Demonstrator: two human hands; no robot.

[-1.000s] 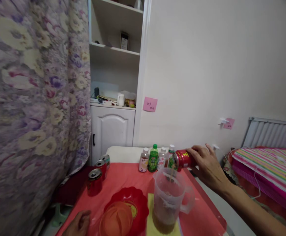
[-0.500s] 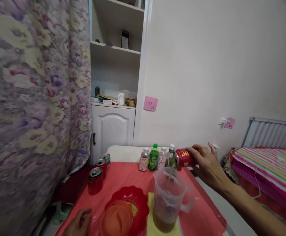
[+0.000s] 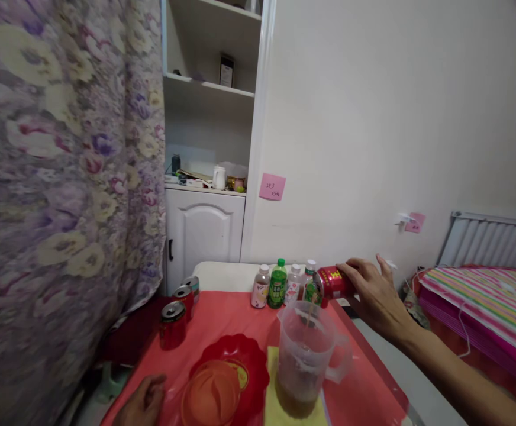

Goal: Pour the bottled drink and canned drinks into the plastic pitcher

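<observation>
Right hand [image 3: 376, 293] grip closed around tipped red can [image 3: 331, 282]; left hand [image 3: 145, 402] lies loosely curled.

Home bedroom — bed [image 3: 489, 307], floral curtain [image 3: 63, 177], white cupboard [image 3: 202, 228].

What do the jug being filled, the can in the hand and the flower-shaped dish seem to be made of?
The jug looks like clear, slightly frosted plastic: the brown liquid shows through its wall.

The red can, tipped in the right hand, is probably thin painted metal, with a glossy printed side and a silvery rim.

The red dish seems to be shiny moulded plastic, with a scalloped rim.
</observation>
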